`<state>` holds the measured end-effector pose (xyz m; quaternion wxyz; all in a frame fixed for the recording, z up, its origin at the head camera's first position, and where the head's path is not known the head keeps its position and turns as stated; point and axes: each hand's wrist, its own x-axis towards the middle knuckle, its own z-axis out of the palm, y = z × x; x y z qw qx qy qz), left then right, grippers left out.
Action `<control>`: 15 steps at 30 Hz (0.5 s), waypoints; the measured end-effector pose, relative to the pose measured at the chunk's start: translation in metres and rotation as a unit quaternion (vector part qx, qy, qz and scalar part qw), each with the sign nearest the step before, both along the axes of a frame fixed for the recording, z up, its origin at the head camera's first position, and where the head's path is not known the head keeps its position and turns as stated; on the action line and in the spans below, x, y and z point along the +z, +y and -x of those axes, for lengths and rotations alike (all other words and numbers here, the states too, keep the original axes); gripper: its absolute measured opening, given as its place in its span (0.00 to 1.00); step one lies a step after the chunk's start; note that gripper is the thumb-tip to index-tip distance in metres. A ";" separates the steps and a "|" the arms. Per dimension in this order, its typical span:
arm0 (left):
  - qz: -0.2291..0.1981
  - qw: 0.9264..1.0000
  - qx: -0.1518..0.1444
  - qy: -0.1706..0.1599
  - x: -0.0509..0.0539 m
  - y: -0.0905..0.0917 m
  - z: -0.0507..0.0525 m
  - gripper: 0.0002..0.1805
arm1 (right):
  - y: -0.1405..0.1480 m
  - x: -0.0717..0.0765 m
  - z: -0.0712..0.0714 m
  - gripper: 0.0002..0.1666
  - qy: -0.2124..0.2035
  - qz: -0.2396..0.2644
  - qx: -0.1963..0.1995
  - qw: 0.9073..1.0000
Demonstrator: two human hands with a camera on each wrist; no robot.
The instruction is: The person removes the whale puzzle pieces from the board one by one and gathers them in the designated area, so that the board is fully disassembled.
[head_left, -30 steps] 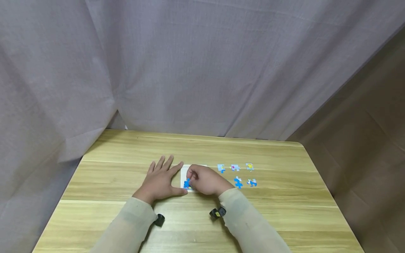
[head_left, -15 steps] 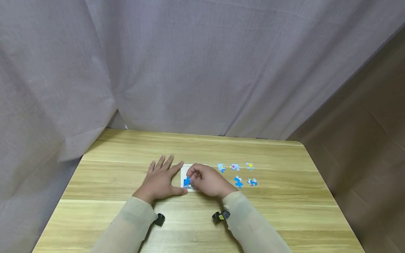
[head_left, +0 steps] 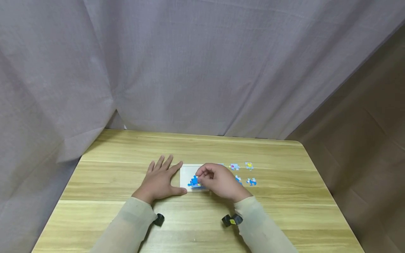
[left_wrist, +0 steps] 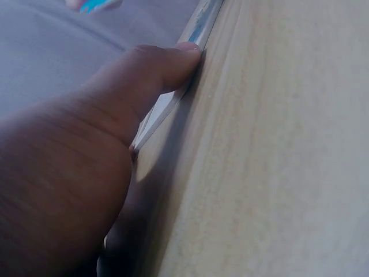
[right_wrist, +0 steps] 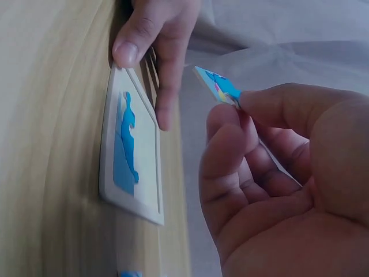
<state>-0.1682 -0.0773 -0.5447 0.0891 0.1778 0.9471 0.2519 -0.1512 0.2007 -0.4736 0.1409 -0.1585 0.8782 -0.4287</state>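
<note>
Between thumb and fingers, my right hand [head_left: 219, 180] pinches a blue jigsaw piece [right_wrist: 218, 86] with a pale, multicoloured part. In the right wrist view the piece is tilted and apart from the white puzzle tray [right_wrist: 105, 183]. Blue jigsaw pieces [right_wrist: 123, 153] lie along one side inside that tray; the rest of its floor is bare white. My left hand [head_left: 159, 183] is spread flat at the tray's left end, thumb and index finger touching its rim. From the left wrist, the thumb [left_wrist: 179, 60] presses the tray's edge. My right hand hides the tray's right part in the head view.
Several loose jigsaw pieces lie on the wooden table [head_left: 278, 211] to the right, among them a sun piece [head_left: 249, 165] and a blue-and-white piece [head_left: 251, 181]. My right hand partly covers two of them. A grey curtain [head_left: 190, 70] hangs behind the table.
My right hand has moved right over the tray, carrying the blue jigsaw piece away from the left end. The left hand has stayed in place.
</note>
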 end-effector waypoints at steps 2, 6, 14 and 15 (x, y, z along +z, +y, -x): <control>0.000 1.000 0.000 0.000 0.000 0.000 0.000 0.62 | 0.006 0.001 -0.003 0.05 0.003 -0.006 -0.007 1.000; 0.000 1.000 0.001 -0.001 0.000 0.000 0.001 0.62 | 0.022 0.000 -0.010 0.02 0.001 -0.015 -0.028 0.999; -0.004 1.000 -0.004 -0.004 0.001 0.000 0.000 0.62 | 0.059 -0.004 -0.027 0.05 -0.023 -0.009 -0.089 0.996; -0.004 1.000 -0.004 -0.004 0.002 0.000 0.000 0.62 | 0.063 -0.005 -0.029 0.05 -0.032 -0.010 -0.096 0.995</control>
